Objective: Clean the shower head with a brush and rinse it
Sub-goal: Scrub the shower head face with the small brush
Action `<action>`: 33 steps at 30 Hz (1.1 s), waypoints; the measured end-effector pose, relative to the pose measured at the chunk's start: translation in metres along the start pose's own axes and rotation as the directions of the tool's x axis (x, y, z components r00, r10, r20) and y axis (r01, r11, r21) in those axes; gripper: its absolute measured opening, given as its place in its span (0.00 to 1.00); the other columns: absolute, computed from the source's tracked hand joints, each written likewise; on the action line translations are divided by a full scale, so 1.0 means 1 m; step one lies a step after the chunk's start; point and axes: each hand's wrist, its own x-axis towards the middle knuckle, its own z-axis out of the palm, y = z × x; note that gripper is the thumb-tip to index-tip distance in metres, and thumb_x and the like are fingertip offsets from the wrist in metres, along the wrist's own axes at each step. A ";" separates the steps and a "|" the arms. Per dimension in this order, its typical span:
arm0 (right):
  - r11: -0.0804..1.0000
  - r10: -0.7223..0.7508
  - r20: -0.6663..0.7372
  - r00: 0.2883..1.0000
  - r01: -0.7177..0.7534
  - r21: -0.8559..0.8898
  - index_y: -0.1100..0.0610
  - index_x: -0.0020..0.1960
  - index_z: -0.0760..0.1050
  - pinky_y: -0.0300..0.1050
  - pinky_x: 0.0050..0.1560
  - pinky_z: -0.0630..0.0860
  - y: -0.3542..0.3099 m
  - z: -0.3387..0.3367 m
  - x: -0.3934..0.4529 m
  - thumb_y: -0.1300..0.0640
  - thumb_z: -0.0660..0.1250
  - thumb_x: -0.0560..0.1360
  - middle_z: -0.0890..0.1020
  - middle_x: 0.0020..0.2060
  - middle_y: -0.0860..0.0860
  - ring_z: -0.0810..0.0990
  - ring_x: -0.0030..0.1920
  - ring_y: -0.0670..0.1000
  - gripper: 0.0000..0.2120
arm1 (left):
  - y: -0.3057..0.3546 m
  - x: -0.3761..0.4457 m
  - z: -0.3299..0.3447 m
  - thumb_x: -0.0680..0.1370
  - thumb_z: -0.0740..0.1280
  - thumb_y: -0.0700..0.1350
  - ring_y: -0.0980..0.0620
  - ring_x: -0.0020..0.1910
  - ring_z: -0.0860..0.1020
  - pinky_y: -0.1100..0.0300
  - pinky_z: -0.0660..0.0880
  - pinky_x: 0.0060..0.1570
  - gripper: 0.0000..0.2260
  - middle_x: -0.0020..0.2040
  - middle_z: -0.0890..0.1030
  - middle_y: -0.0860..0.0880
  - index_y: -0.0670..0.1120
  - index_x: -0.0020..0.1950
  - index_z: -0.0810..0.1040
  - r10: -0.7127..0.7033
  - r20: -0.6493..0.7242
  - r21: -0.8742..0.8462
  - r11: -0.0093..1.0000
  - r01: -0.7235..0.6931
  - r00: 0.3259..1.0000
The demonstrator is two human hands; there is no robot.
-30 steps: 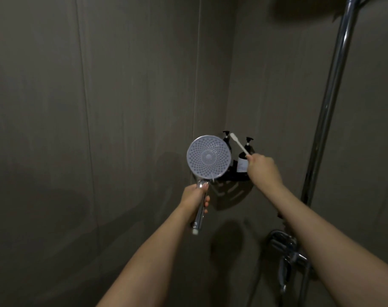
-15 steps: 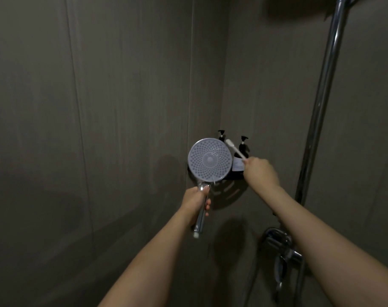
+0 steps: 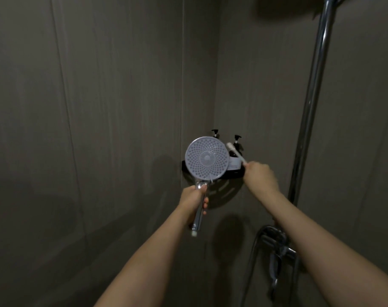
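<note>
The person's left hand (image 3: 194, 197) is wrapped around the chrome handle of the shower head (image 3: 207, 159), fingers curled tight on the stem just below the round face, with the thumb lying up along the metal. The shower head is held upright in the middle of the scene, its pale perforated face turned toward the camera, and the lower end of the handle sticks out below the fist. To the right, the right hand (image 3: 258, 175) is closed on the near end of a white brush (image 3: 235, 152), fingers clenched around its handle so that only the back of the hand shows. The brush slants up and to the left, and its head sits at the upper right rim of the shower head's face; whether the bristles actually touch the rim cannot be told. Farther back, in the corner of the grey walls, a dark corner shelf (image 3: 233, 175) holds two pump bottles (image 3: 237, 145), partly hidden by the shower head and the brush. On the right a chrome riser pipe (image 3: 311, 103) runs up the wall, and near its foot sits the mixer valve (image 3: 275, 242) with a hose hanging from it.
</note>
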 end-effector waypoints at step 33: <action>0.811 0.116 0.016 0.993 -0.104 0.575 0.59 0.50 0.81 0.21 0.36 0.70 0.073 0.087 -0.068 0.67 0.66 0.71 0.73 0.36 0.43 0.76 0.34 0.38 0.10 | -0.096 0.020 0.106 0.74 0.65 0.58 0.48 0.35 0.79 0.56 0.76 0.38 0.17 0.35 0.81 0.45 0.44 0.46 0.80 -0.110 0.100 -0.305 0.942 0.136 0.989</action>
